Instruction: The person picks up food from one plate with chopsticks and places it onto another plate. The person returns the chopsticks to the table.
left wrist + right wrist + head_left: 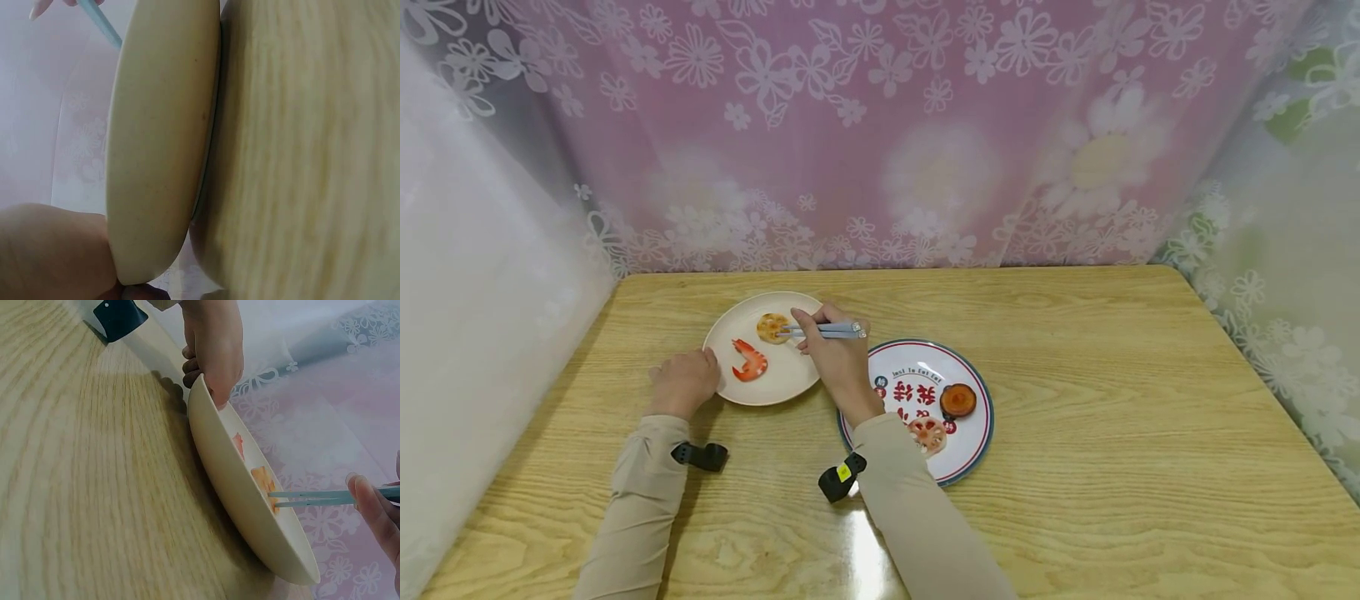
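Observation:
My left hand (685, 383) grips the left rim of a cream plate (790, 375), thumb over the edge and fingers beneath it. The right hand (842, 362) holds a pair of pale blue-grey chopsticks (838, 327) above that plate's right side. Their tips touch a browned lotus root slice (768, 328) lying on the plate, as the right wrist view also shows at the slice (262, 479). Just in front of the slice lies an orange-red shrimp (752, 363). The left wrist view shows mostly the plate's outer wall (159, 125).
Right of the cream plate, partly under the right forearm, is a white plate (973, 442) with a blue rim and red lettering. On it lie a pale lotus root slice (928, 434) and a dark-edged round brown slice (958, 402). A floral curtain (880, 167) hangs behind the wooden table (1112, 417).

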`<state>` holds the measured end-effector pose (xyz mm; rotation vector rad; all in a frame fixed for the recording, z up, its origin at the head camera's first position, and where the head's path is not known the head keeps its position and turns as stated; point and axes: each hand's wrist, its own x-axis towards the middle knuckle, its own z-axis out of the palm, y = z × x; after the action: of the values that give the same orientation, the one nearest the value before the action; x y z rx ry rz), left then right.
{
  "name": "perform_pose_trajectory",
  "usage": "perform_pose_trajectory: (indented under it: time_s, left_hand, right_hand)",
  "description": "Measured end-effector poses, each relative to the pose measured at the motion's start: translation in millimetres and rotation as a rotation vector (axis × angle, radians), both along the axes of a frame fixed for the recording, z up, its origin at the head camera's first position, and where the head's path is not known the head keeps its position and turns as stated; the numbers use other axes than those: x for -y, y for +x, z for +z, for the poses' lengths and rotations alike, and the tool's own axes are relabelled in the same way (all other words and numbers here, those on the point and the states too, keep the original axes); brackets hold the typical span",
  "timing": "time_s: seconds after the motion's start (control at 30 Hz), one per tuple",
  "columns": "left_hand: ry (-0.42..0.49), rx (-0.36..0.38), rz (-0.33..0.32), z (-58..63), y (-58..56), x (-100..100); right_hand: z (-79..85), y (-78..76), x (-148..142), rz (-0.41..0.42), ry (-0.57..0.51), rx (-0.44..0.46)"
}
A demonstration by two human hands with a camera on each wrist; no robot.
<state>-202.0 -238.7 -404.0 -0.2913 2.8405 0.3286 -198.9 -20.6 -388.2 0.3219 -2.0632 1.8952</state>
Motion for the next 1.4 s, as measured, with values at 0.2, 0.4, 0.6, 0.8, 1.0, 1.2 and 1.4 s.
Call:
perform_pose_trajectory:
  time_s: [0.2,0.4,0.6,0.8,1.0,1.2,1.4]
  left_hand:
    - [-0.015,0.006,-0.002,0.3,-0.6,0]
    - [-0.013,0.005,-0.003,-0.5,-0.7,0]
    - [0.002,0.007,0.001,1.3,0.2,-1]
    - [0.006,0.002,0.004,1.7,0.7,-1]
    - [0.005,-0.018,-0.008,-0.3,0.3,1]
    - [0.004,-0.025,-0.016,-1.7,0.3,2]
    - [-0.001,-0.021,-0.022,0.1,1.4,1]
  right_hand:
    - [0.9,1.8,0,-0.002,-0.015,0.003]
    - [1.2,3.1,0,0.003,-0.04,0.018]
    - [3.3,5.5,-3,-0.001,-0.062,0.017]
    - [7.5,9.4,-7,-0.01,-0.033,0.048]
    - [11.9,10.6,-11,-0.023,-0.031,0.054]
    - [14.0,10.3,-15,-0.035,-0.04,0.044]
    - [14.2,10.6,-19,-0.034,-0.044,0.044]
